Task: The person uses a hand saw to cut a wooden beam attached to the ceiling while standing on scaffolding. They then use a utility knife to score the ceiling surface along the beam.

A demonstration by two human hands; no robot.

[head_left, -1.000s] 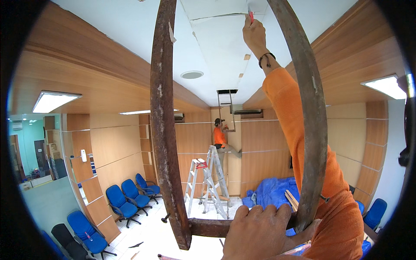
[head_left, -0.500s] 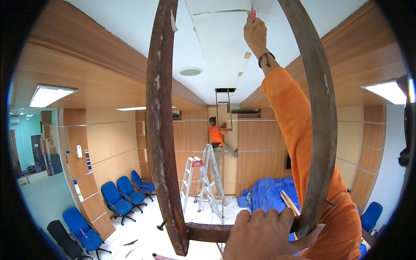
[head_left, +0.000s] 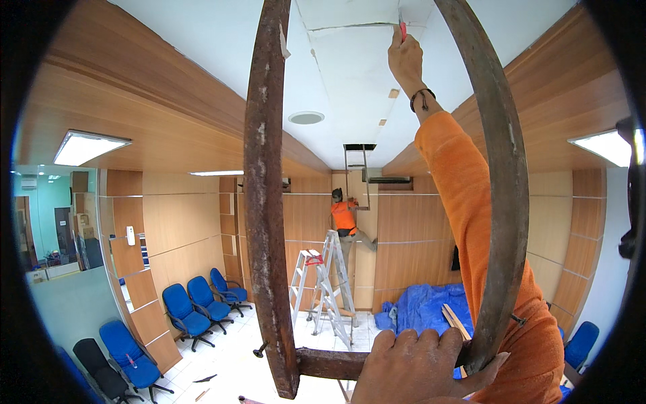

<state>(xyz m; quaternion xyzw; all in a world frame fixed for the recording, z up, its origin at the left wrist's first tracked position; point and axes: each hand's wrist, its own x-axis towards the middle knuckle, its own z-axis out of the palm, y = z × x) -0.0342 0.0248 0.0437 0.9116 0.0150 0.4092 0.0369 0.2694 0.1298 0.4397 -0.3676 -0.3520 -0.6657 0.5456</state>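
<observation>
A rusty metal frame (head_left: 264, 202) with two uprights and a bottom crossbar (head_left: 330, 363) hangs close in front of me. My left hand (head_left: 417, 367) is wrapped over the crossbar's right end, beside the right upright (head_left: 505, 202). Beyond the frame, my right arm, in an orange sleeve, stretches up to the white ceiling (head_left: 350, 74). My right hand (head_left: 406, 60) is closed around a red-handled cutter knife (head_left: 403, 30), its thin blade against the panel. A dark cut line (head_left: 353, 26) runs left from the blade. Fingers hide much of the handle.
A co-worker in orange (head_left: 344, 215) is by the far wall, at another hanging frame (head_left: 367, 182) below a ceiling opening (head_left: 359, 147). Aluminium stepladders (head_left: 334, 283) stand nearby. Blue chairs (head_left: 185, 310) line the left; a blue tarp (head_left: 424, 306) with wood strips lies at right.
The whole view has shifted slightly, so things appear a little farther right and lower. My left hand keeps its hold on the crossbar, and my right hand stays with the knife at the ceiling.
</observation>
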